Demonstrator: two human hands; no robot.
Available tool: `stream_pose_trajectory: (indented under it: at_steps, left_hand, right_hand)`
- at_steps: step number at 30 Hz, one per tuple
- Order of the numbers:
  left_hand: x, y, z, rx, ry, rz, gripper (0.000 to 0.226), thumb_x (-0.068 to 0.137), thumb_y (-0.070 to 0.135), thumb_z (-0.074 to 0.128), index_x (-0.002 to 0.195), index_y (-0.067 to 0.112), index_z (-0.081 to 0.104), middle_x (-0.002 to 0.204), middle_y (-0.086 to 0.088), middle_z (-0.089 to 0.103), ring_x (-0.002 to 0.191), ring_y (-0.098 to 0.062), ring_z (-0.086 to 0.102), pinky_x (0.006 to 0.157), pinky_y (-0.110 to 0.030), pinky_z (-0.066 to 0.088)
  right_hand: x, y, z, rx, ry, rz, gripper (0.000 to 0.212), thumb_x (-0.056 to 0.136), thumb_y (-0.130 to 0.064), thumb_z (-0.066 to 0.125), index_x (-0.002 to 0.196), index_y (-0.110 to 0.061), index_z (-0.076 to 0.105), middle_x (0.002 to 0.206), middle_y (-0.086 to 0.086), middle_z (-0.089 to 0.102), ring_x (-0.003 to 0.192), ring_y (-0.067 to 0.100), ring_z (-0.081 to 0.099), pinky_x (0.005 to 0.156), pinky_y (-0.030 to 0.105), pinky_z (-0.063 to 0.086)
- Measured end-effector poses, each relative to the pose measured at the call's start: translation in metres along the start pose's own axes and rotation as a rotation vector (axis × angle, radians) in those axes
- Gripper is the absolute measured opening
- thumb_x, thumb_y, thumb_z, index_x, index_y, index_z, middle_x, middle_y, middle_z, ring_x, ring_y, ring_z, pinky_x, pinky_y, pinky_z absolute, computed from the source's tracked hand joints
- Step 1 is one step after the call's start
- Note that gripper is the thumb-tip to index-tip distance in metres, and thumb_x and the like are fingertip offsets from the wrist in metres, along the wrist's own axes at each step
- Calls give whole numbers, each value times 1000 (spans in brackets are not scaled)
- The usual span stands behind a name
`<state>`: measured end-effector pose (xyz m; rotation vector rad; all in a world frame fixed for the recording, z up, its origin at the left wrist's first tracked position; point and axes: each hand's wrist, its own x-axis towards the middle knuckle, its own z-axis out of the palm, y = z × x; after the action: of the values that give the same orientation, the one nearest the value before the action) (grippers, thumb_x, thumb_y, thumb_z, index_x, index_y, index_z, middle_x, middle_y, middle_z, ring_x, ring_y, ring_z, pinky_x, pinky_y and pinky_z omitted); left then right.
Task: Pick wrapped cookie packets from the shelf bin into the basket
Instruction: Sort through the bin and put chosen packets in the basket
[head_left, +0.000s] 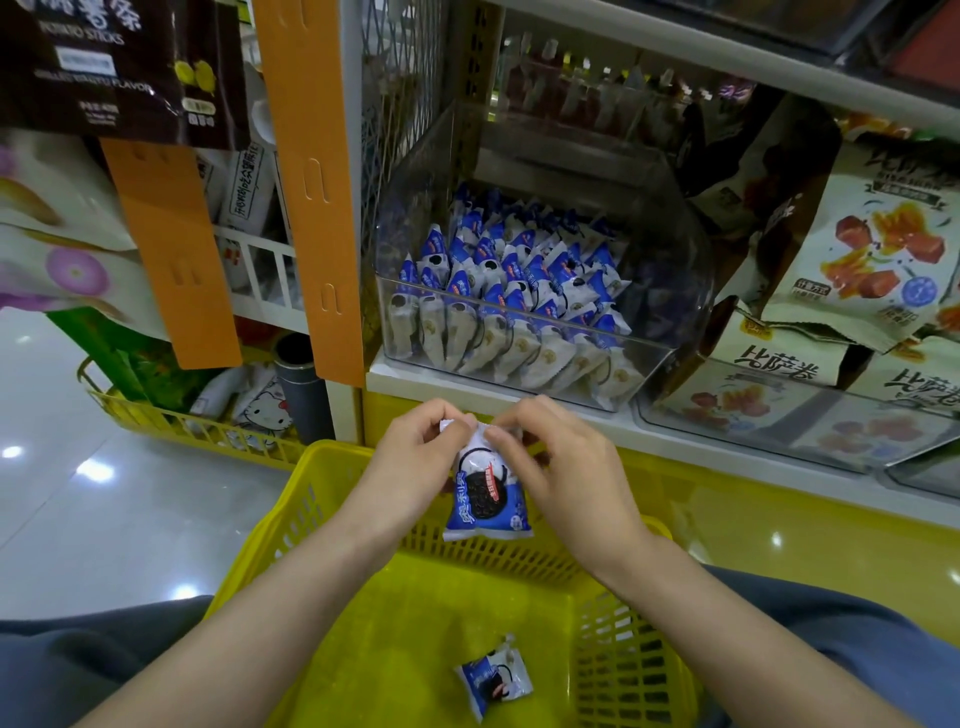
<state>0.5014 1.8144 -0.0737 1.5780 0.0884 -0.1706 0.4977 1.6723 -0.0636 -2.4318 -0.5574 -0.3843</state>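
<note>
Blue-and-white cookie packet, top pinched by left hand and right hand, hangs over the yellow basket

Way into the clear bin is from above and the front: its front wall is low, and open air sits over the packed cookie packets up to the upper shelf. Left flank is closed off by wire mesh right beside the bin, with an orange strip hanging in front. Snack bags lean against the right wall. Below, the yellow basket gapes open-topped, one loose packet on its floor, room all around it. Over the far rim, left hand and right hand pinch the held packet, filling that gap.
</note>
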Motion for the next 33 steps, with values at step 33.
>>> stream_pose_trajectory:
  at_steps: [33]
  left_hand:
    - [-1,7,2,-229,62,-14,29,86,14,61,113,20,51,106,0,65,92,-4,64,78,-20,53]
  right_hand:
    - [7,3,10,544,-132,401,44,74,-18,76,103,-36,49,98,-14,62,96,-1,59,86,27,51]
